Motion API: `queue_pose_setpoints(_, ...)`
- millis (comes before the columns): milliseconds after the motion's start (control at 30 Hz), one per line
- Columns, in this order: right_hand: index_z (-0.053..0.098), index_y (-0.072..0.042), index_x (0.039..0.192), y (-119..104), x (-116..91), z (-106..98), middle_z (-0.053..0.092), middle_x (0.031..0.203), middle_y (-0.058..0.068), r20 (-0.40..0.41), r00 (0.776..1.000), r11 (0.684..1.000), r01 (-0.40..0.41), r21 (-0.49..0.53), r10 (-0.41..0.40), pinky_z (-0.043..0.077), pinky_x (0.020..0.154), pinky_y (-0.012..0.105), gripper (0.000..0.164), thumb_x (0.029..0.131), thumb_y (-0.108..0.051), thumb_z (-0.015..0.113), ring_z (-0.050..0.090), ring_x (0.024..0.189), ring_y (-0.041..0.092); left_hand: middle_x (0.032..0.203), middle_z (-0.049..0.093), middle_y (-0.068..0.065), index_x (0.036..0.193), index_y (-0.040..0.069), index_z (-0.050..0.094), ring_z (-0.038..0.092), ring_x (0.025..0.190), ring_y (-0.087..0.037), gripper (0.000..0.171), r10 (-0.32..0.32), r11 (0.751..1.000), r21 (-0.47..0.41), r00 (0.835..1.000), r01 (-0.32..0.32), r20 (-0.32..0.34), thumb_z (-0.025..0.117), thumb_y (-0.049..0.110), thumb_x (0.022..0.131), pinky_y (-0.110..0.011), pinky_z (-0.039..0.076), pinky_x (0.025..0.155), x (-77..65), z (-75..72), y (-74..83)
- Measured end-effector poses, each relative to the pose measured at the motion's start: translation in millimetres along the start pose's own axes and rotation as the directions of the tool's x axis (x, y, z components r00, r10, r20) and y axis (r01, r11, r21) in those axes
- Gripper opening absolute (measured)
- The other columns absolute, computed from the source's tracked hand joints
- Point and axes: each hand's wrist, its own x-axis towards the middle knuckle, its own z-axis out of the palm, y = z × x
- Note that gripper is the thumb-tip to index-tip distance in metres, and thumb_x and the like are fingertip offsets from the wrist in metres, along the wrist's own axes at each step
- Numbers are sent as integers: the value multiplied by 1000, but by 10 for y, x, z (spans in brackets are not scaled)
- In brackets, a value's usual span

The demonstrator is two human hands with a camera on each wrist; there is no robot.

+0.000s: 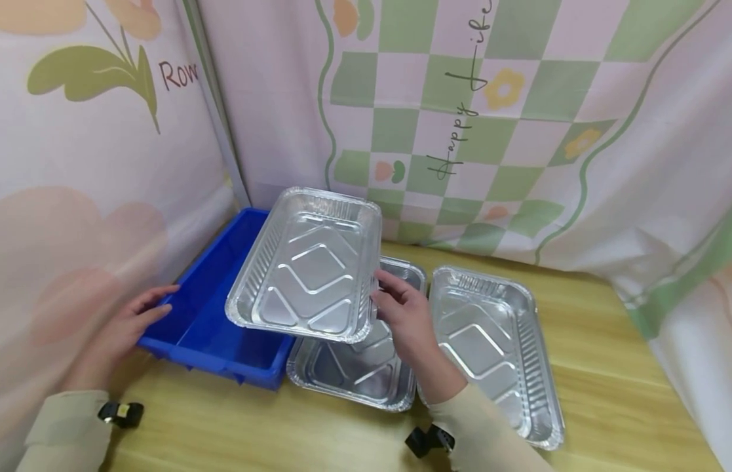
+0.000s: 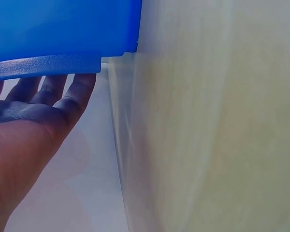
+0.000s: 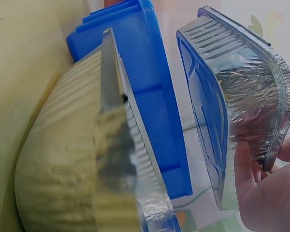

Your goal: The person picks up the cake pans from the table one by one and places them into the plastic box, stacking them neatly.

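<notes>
A shiny foil tray (image 1: 318,262) is held up by its right edge in my right hand (image 1: 409,321). It hangs partly over the blue plastic bin (image 1: 224,367) and partly over a second foil tray (image 1: 377,387) on the table. In the right wrist view, the fingers pinch the rim of the raised foil tray (image 3: 251,92), which is clear of the bin. My left hand (image 1: 130,321) is at the bin's left rim with its fingers extended. From the left wrist, the fingertips of that hand (image 2: 43,111) reach up behind the bin's rim (image 2: 48,65), which partly hides them.
A third foil tray (image 1: 483,341) lies on the wooden table (image 1: 601,393) to the right. Printed curtains hang behind (image 1: 460,131) and on the left (image 1: 77,196), close to the bin. In the right wrist view, a tray on the table (image 3: 63,154) stands near the camera.
</notes>
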Motion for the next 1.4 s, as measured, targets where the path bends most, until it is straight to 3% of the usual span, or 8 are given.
queue_pose_setpoints(100, 54, 12, 131, 20, 8, 51, 62, 103, 10, 5, 1000, 1000, -5, 20, 5, 55, 67, 28, 42, 89, 10, 58, 61, 83, 13, 147, 37, -11, 148, 11, 42, 35, 131, -24, 47, -25, 999, 28, 1000, 25, 11, 49, 27, 105, -30, 35, 98, 2, -6, 30)
queue_pose_setpoints(167, 54, 12, 130, 35, 11, 88, 63, 101, 9, 4, 1000, 1000, -7, 27, 7, 55, 68, 28, 42, 89, 10, 58, 61, 84, 13, 147, 36, -16, 148, 11, 42, 36, 129, -28, 47, -33, 998, 52, 999, 32, 10, 48, 30, 105, -35, 35, 97, 6, -3, 51)
queue_pose_setpoints(400, 57, 13, 127, 79, -2, 249, 63, 103, 15, 10, 1000, 1000, -14, 16, 14, 57, 71, 31, 40, 88, 9, 61, 62, 85, 13, 127, 44, 18, 143, 6, 47, 37, 110, 8, 42, 30, 998, 59, 999, -29, -25, 48, 24, 105, -10, 33, 83, 5, 9, 20)
queue_pose_setpoints(700, 54, 14, 129, 168, 48, 505, 58, 115, 31, 20, 999, 999, -36, 17, 36, 57, 71, 28, 42, 87, 10, 60, 62, 83, 14, 120, 46, 28, 141, 6, 49, 43, 107, 8, 38, 72, 996, 48, 997, -70, -35, 47, 17, 105, -9, 35, 82, 4, -2, -50)
queue_pose_setpoints(867, 56, 14, 127, 221, 81, 626, 58, 117, 32, -4, 999, 998, -54, 38, 54, 57, 68, 28, 42, 85, 11, 60, 62, 78, 12, 121, 47, 28, 142, 8, 49, 46, 105, 7, 37, 85, 996, 25, 996, -84, -20, 46, 16, 105, -11, 39, 82, 7, 0, -38)
queue_pose_setpoints(1067, 55, 12, 128, 284, 92, 731, 58, 120, 31, 5, 996, 995, -87, 42, 87, 57, 69, 29, 44, 84, 10, 61, 64, 76, 13, 123, 44, 29, 141, 5, 48, 39, 110, 11, 38, 113, 992, 54, 993, -111, -18, 49, 15, 104, -7, 33, 84, 19, -12, -43)
queue_pose_setpoints(1233, 54, 13, 129, 315, 78, 802, 58, 123, 31, 12, 995, 993, -99, 69, 98, 58, 75, 33, 46, 83, 11, 61, 66, 87, 24, 121, 44, 31, 142, 5, 48, 41, 108, 10, 39, 105, 992, 72, 995, -104, -1, 50, 16, 104, -9, 36, 83, 20, -41, -55)
queue_pose_setpoints(1400, 54, 12, 130, 334, 74, 865, 58, 123, 29, 17, 994, 990, -108, 87, 107, 57, 77, 35, 48, 83, 10, 62, 65, 93, 27, 118, 52, 29, 138, 15, 54, 50, 102, 5, 36, 162, 986, -40, 987, -162, 12, 50, 11, 103, -11, 41, 81, 32, -36, -88)
